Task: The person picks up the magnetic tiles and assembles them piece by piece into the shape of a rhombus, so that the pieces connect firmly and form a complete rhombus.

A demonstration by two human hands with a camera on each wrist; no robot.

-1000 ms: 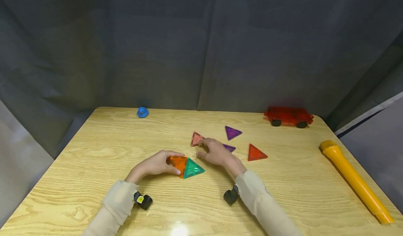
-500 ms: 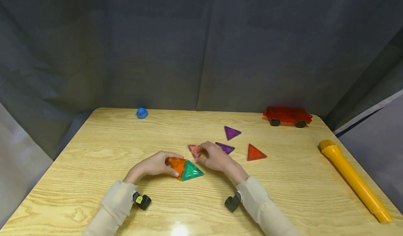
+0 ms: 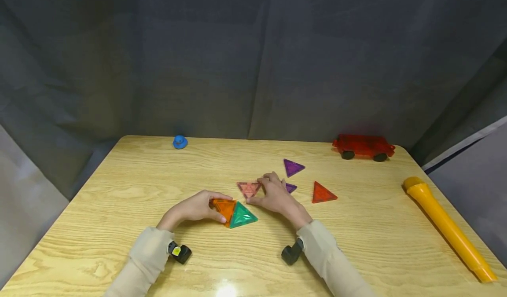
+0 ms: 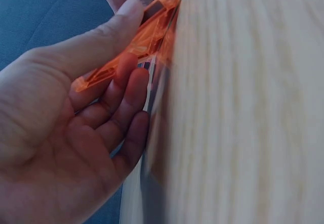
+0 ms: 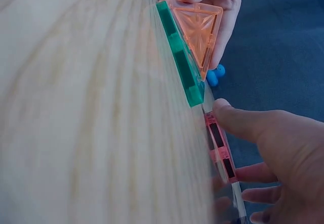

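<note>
My left hand (image 3: 198, 205) pinches an orange triangular magnetic tile (image 4: 149, 34) between thumb and fingers, tilted up off the table in the wrist views. Edge to edge with it is a green triangular tile (image 3: 242, 215), low against the tabletop. My right hand (image 3: 279, 198) spans one side of a pink triangular tile (image 3: 248, 188), thumb at its near corner and a fingertip at its right corner. That tile lies just behind the green one, as the right wrist view (image 5: 221, 148) edge shows. Partly hidden behind the right hand is a purple triangular tile (image 3: 291, 188).
Another purple tile (image 3: 293, 167) and a red triangular tile (image 3: 323, 193) lie right of the hands. A blue toy duck (image 3: 180, 142) sits at the back left, a red wheeled car base (image 3: 363, 146) at the back right. Along the right edge lies a long yellow stick (image 3: 449, 226).
The right hand has drawn the pink tile toward the green one and turned it so a corner points nearer; its fingers have since spread. The left hand and orange tile have hardly moved.
</note>
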